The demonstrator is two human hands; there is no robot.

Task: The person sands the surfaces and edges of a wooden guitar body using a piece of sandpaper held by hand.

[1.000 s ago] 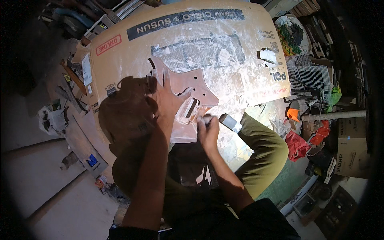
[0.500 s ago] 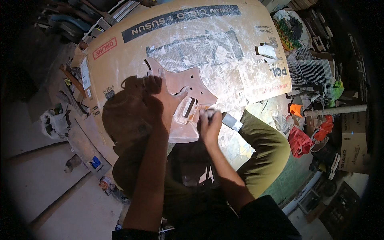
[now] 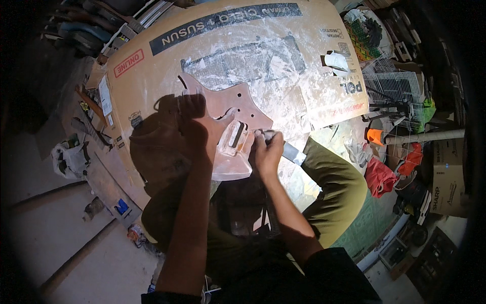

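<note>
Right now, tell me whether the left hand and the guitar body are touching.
Touching; the head view shows the left hand lying across the guitar body.

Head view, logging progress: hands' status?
Left hand on brown guitar body. Right hand at its edge, pinching small greyish piece. Grey block beside right hand.

Large sheet of tan cardboard, printed side up, serves as work surface. White dust smeared across its middle and far right. Brown shaped body with holes sits over the near middle; full contact with the sheet hard to judge. Folded white scrap lies far right. Grey block near right, its underside hidden.
</note>
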